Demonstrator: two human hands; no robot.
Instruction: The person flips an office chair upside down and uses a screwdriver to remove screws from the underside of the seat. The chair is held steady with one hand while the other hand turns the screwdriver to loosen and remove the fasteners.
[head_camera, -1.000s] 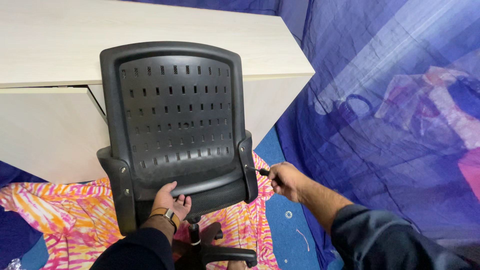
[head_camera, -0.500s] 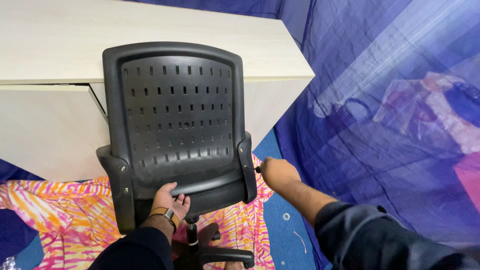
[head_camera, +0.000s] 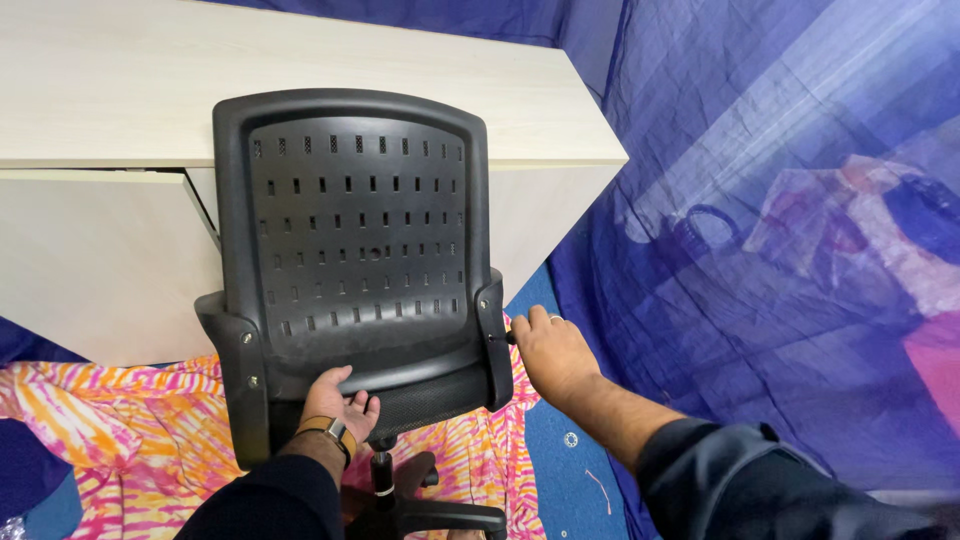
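Observation:
A black office chair faces away from me, its perforated plastic backrest (head_camera: 360, 230) upright in front of a pale wooden desk (head_camera: 300, 80). My left hand (head_camera: 340, 402) grips the lower edge of the backrest from below; a watch sits on that wrist. My right hand (head_camera: 548, 352) is closed around a small dark-handled tool (head_camera: 511, 338), whose tip is at a screw on the chair's right side bracket (head_camera: 494, 340). Most of the tool is hidden inside the hand.
The chair's post and black star base (head_camera: 430, 510) stand on an orange, pink and white patterned cloth (head_camera: 130, 440) over a blue floor. A blue sheet (head_camera: 780, 230) hangs on the right. A small ring-shaped part (head_camera: 571, 439) lies on the floor.
My right hand has rolled over the tool so its back faces up, and the handle is now mostly covered. My left hand has stayed on the backrest's edge.

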